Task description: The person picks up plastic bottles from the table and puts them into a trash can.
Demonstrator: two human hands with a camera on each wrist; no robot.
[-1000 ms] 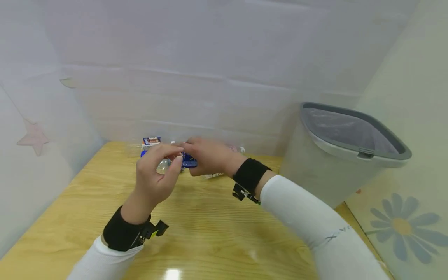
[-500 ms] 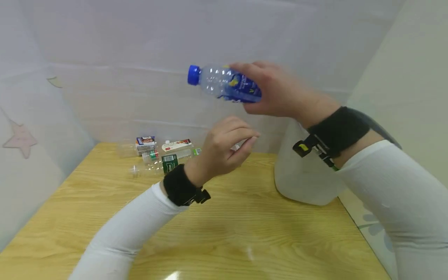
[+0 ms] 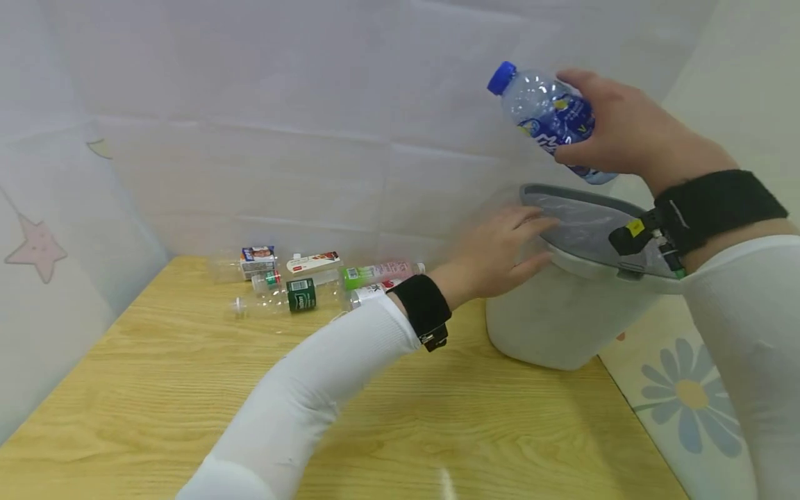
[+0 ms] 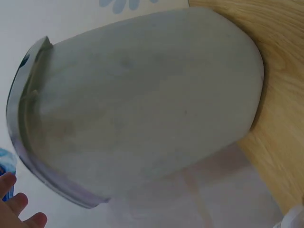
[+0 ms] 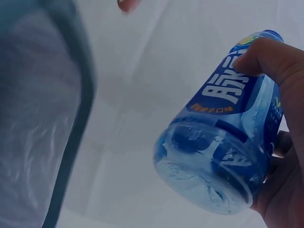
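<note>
Light wooden table (image 3: 156,375); far edge holds cluster of empty bottles (image 3: 300,292) and small cartons (image 3: 259,258); grey bin (image 3: 562,312) stands at far right.

The right hand (image 3: 625,125) grips a plastic bottle (image 3: 550,118) with a blue cap and blue label, tilted with the cap up and away from the wrist, held above a grey bin (image 3: 562,305). Below it, the left hand (image 3: 500,253) reaches with straight fingers to the near edge of the bin's lid (image 3: 587,226), touching it. Behind the left forearm, well apart from both hands, a cluster of empty bottles and cartons (image 3: 300,278) lies on the wooden table (image 3: 125,389) by the wall.
</note>
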